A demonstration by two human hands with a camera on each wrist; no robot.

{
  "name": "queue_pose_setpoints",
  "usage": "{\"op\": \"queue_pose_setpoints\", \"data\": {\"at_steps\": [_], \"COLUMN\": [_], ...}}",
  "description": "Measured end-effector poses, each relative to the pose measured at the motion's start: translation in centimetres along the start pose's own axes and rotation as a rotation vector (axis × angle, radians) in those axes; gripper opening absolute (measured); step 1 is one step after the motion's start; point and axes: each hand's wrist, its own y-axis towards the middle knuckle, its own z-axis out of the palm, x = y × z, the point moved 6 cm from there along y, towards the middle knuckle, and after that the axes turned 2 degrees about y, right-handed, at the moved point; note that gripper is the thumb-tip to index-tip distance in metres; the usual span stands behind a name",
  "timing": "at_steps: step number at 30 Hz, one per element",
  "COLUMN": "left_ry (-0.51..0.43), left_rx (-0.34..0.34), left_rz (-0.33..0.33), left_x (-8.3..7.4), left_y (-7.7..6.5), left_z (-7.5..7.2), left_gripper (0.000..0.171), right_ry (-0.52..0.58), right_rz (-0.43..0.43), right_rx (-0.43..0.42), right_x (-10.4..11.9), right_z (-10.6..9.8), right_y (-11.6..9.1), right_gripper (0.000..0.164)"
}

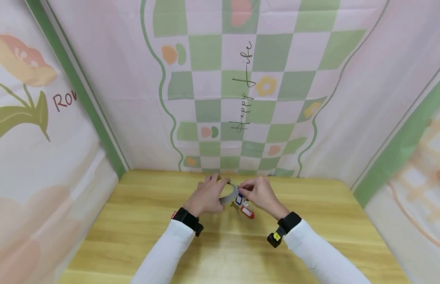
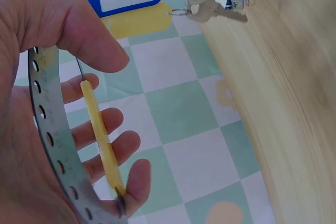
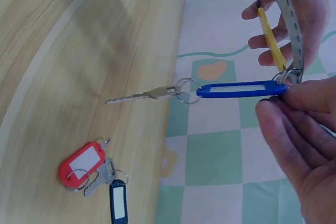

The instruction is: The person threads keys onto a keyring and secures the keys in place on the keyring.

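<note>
Both forearms angled in over the wood tabletop (image 1: 142,236), white sleeves (image 1: 163,252) converging toward the far edge. Left hand (image 1: 207,195) wrapped around a curved metal band (image 2: 58,124) with punched holes, thumb over the upper stretch, fingers bent loosely past a yellow key tag (image 3: 270,38). Right hand (image 1: 260,194) pinching a blue key tag (image 3: 233,89) at one end, between thumb and fingers, just beside the band. Can't tell if hooked on, tbh.

As for direction: blue tag between the two hands, long axis running nearly level in the right wrist view, with a key (image 3: 157,93) on a ring at the free end, tip pointing left and a bit down. Band bowed, long axis steep in the left wrist view, slanting down to the right. Also a red key tag (image 3: 81,163) and a dark blue tag (image 3: 118,203) nearby.
</note>
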Motion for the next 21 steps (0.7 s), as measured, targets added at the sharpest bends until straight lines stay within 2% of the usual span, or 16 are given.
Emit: {"op": "queue_pose_setpoints", "data": {"at_steps": [2, 4, 10, 13, 15, 17, 21], "left_ry": [0.002, -0.001, -0.050, -0.060, -0.059, -0.058, -0.042], "left_rx": [0.001, 0.012, 0.062, 0.072, 0.069, 0.063, 0.040], "left_rz": [0.001, 0.004, 0.007, 0.011, 0.011, 0.009, 0.003], "left_x": [-0.1, -0.1, -0.2, -0.2, -0.2, -0.2, -0.4], "left_y": [0.0, 0.0, -0.1, -0.1, 0.0, 0.1, 0.2], "left_z": [0.0, 0.0, 0.1, 0.2, 0.3, 0.4, 0.2], "left_gripper": [0.082, 0.082, 0.082, 0.081, 0.081, 0.081, 0.081], "right_ry": [-0.028, -0.088, -0.324, -0.368, -0.364, -0.349, -0.258], "right_rz": [-0.035, -0.105, -0.456, -0.565, -0.569, -0.522, -0.328], "right_rx": [-0.016, -0.026, -0.048, -0.056, -0.057, -0.054, -0.042], "right_x": [0.2, 0.6, 2.4, 2.8, 2.7, 2.3, 1.1], "right_z": [-0.1, -0.1, 0.2, 0.3, 0.3, 0.1, -0.3], "right_y": [0.0, -0.1, -0.7, -1.0, -1.1, -1.1, -0.8], "right_gripper": [0.006, 0.008, 0.012, 0.013, 0.013, 0.012, 0.008]}}
